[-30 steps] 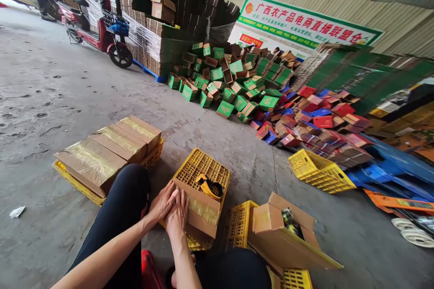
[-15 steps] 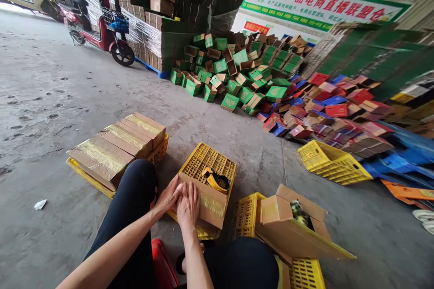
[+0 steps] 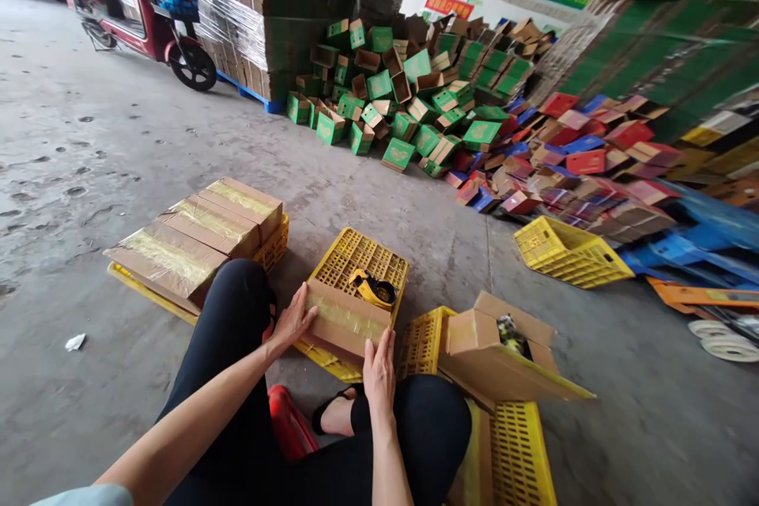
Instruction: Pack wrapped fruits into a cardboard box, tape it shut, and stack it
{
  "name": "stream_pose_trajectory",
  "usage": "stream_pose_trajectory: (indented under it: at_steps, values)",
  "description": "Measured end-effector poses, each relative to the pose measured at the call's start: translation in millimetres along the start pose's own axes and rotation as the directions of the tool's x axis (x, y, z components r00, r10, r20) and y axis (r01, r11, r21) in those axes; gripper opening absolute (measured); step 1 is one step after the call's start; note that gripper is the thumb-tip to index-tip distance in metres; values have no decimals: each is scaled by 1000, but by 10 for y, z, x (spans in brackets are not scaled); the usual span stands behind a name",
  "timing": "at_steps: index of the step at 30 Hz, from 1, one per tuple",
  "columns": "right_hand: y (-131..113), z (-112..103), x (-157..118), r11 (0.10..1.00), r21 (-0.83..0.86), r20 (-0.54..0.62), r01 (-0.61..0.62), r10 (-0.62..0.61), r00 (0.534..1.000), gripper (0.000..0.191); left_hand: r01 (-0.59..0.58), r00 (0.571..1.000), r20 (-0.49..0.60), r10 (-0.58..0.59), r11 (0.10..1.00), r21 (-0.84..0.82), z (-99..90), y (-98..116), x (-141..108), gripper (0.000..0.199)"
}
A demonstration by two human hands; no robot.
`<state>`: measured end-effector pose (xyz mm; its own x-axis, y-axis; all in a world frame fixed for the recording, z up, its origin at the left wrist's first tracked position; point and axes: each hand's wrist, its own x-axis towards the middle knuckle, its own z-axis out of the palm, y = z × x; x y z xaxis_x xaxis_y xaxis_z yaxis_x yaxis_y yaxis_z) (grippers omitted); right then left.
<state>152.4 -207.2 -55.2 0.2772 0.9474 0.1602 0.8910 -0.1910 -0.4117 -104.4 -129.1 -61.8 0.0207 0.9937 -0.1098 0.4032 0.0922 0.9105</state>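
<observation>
A narrow brown cardboard box [image 3: 347, 320], sealed along its top with yellowish tape, rests on an upturned yellow crate [image 3: 337, 257] in front of my knees. My left hand [image 3: 293, 318] grips its left end, fingers pointing away from me. At the right end, my right hand [image 3: 379, 368] is held against the side with its fingers nearly straight, so the box sits between both palms. Just behind the box, a yellow tape dispenser [image 3: 373, 288] lies on the crate.
Taped boxes [image 3: 195, 229] stand on another yellow crate at left. On the right, an open carton [image 3: 492, 360] with dark and yellowish contents leans on yellow crates. Beyond are an empty yellow crate [image 3: 569, 253], heaps of green boxes [image 3: 397, 154] and a red scooter [image 3: 148, 32].
My hands, together on the taped top before, have moved apart to the two ends of the box. My right hand went right and nearer me. The view has tipped down slightly.
</observation>
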Motion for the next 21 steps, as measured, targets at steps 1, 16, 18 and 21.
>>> stream_pose_trajectory:
  at_steps: [1,16,18,21]
  values:
    - [6,31,6,999,33,-10,-15,16,1000,93,-4,1000,-2,4,1000,-10,1,-19,1,91]
    - [-532,-32,71,942,-125,-34,-313,311,950,119,33,999,15,-31,987,-158,-60,-5,-55,67]
    - [-614,-28,124,928,-122,-67,-351,345,936,120,25,1000,11,-24,989,-149,-69,30,-61,65]
    - [-613,-24,198,926,-58,-43,-374,372,927,115,16,1000,8,-16,992,-127,-69,61,-68,62]
